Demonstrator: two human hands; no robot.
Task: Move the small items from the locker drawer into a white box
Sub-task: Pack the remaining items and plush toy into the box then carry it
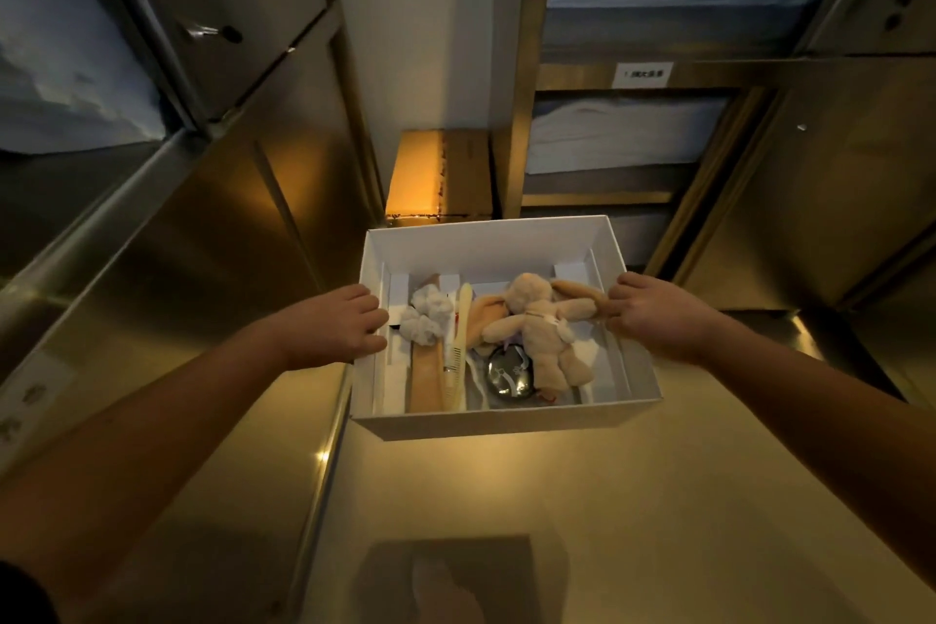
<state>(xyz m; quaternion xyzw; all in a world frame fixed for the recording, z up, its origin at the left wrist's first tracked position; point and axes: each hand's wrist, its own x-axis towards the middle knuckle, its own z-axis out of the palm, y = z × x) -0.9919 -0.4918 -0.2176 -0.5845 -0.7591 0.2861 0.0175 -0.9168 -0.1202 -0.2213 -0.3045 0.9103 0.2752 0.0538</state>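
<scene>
Steel-fronted lockers point(283, 198) are seen around a white box point(486, 421), gripped at its side walls by the left hand point(340, 325) and right hand point(653, 314); a plush rabbit point(542, 324) lies inside.

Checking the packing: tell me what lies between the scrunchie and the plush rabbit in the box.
Head view: a cream comb lies between scrunchie and rabbit.
</scene>
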